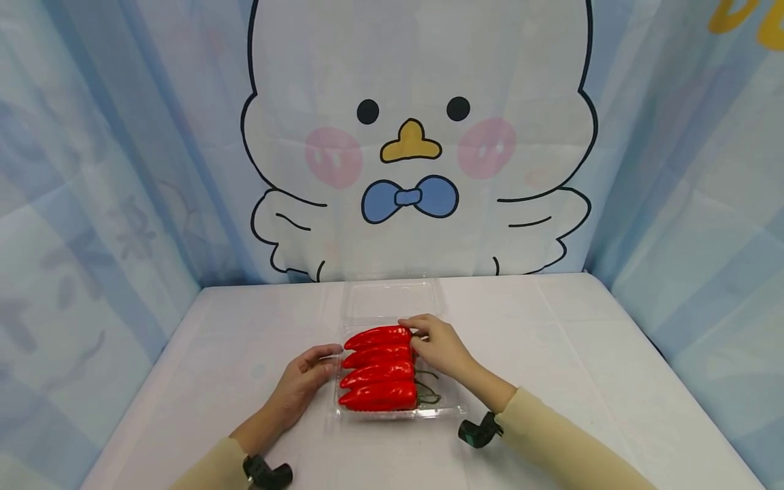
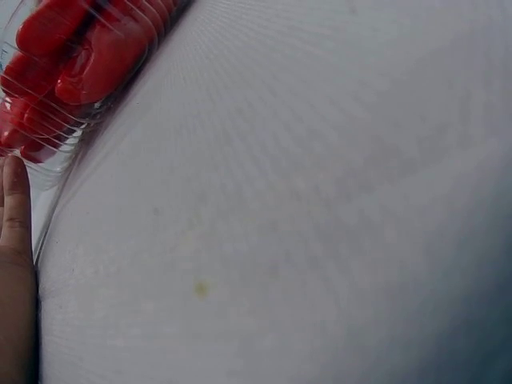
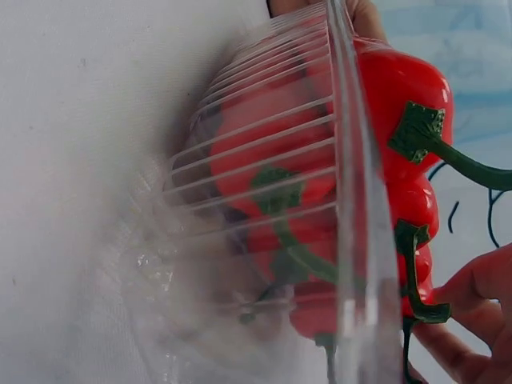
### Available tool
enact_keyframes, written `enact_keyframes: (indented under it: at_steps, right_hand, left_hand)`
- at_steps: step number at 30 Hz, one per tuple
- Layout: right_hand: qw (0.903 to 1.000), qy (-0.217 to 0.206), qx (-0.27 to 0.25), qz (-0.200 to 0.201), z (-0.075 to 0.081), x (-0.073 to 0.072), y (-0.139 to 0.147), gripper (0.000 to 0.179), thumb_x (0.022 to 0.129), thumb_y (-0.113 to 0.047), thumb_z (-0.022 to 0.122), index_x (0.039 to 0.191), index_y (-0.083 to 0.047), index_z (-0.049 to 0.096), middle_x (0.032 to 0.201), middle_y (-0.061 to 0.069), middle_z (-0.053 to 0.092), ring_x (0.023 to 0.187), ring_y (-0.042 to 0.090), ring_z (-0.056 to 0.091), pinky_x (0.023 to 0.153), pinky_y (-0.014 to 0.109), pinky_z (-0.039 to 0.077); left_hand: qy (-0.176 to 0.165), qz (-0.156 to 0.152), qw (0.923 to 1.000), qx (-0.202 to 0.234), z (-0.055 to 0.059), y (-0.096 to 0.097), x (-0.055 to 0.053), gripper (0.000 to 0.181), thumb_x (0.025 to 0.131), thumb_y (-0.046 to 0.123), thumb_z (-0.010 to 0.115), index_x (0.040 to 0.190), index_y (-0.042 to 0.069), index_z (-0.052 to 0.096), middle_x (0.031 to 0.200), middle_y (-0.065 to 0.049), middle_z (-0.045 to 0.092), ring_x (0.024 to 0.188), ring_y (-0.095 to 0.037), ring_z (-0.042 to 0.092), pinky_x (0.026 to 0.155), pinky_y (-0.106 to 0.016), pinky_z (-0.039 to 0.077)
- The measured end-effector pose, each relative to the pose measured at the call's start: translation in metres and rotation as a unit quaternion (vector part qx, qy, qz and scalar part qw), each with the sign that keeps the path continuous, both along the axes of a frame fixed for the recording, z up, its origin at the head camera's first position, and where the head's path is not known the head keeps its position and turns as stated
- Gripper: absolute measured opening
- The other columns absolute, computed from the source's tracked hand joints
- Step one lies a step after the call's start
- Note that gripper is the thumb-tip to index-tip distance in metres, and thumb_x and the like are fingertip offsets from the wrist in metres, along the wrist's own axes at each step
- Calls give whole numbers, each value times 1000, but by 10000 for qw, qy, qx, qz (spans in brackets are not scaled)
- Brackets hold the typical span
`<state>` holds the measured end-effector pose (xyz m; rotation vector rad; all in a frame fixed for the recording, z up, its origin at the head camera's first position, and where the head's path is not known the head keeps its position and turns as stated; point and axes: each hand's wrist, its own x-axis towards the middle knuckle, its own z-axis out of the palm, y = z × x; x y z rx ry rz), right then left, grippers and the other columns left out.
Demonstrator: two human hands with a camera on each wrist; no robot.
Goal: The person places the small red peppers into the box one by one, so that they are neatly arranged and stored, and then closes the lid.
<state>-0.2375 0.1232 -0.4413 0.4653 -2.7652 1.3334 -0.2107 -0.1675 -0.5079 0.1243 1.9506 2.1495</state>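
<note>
Several glossy red peppers [image 1: 378, 395] with green stems lie side by side in a clear plastic container [image 1: 453, 411], their tips toward the left. Through its ribbed wall [image 3: 272, 128], more red peppers show below the top row. My right hand [image 1: 442, 347] holds the farthest pepper [image 1: 382, 334] near its stem end, fingers around that end. At the container's left side, my left hand [image 1: 300, 382] rests with fingers loosely bent, their tips at the wall. In the left wrist view, one finger [image 2: 16, 204] is against the container's lower edge.
The container's clear lid [image 1: 392, 299] lies folded back behind it, toward the far table edge. A white cloth covers the table [image 1: 551, 354]. Curtains [image 1: 692, 170] stand at the back and both sides. Black wrist cameras [image 1: 480, 430] sit on both wrists.
</note>
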Motion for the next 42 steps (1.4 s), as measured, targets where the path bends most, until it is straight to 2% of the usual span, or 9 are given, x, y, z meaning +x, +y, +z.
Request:
enact_keyframes:
  at_steps: [8,16,25,28,32,35,39,42]
  right_hand:
    - [10000,-78,-10,18,-1,2,1,44,92,-2,58,135,-7,67,135,12,66,111,30,70,89,44,61]
    - [9998,-103,23,-190,6,2,6,40,93,-6,57,132,-9,68,132,11,69,113,30,67,90,46,60]
    - [9991,50,42,-424,7,-3,16,35,94,-5,57,126,-9,71,127,10,70,107,27,67,78,35,59]
    - [9988,76,-10,-487,7,-4,19,34,94,-5,56,124,-9,72,127,10,70,106,27,67,81,36,59]
    - [9979,220,-70,-607,8,-7,26,33,94,-4,55,122,-7,72,125,11,71,108,28,68,92,44,58]
    - [9968,279,-82,-750,7,-9,32,32,94,-5,55,121,-6,72,125,13,71,109,30,68,95,47,57]
    - [9951,174,-129,-969,4,-12,41,31,95,-6,56,122,-6,72,125,14,71,111,33,67,96,48,56]
    - [9936,-37,-236,-1101,2,-14,49,32,95,-7,57,124,-5,71,126,16,71,113,35,67,95,49,55]
  left_hand:
    - [89,-43,9999,32,0,-1,1,54,97,13,67,145,-5,48,148,-21,52,118,-15,63,105,-24,51]
    - [92,-56,9999,29,0,-1,1,53,97,12,66,144,-5,48,147,-21,52,118,-15,63,103,-22,51]
    - [180,-83,9998,9,1,-1,1,53,98,11,65,144,-6,48,148,-23,51,115,-13,63,102,-21,51]
    - [186,-66,9998,-11,1,-1,1,53,97,11,65,144,-6,48,148,-23,51,115,-13,63,102,-21,51]
    - [138,-27,9999,0,1,0,1,53,97,11,66,144,-5,49,147,-21,52,115,-14,62,102,-21,51]
    - [89,6,10000,-24,0,0,-1,51,97,12,66,143,-4,51,146,-19,54,118,-15,62,102,-21,52]
    - [16,47,9999,-126,0,-1,-3,49,98,16,65,142,0,53,145,-14,56,122,-16,60,102,-23,52]
    - [-221,80,9997,21,2,-2,-6,49,99,19,63,144,1,52,146,-12,55,124,-17,59,102,-24,53]
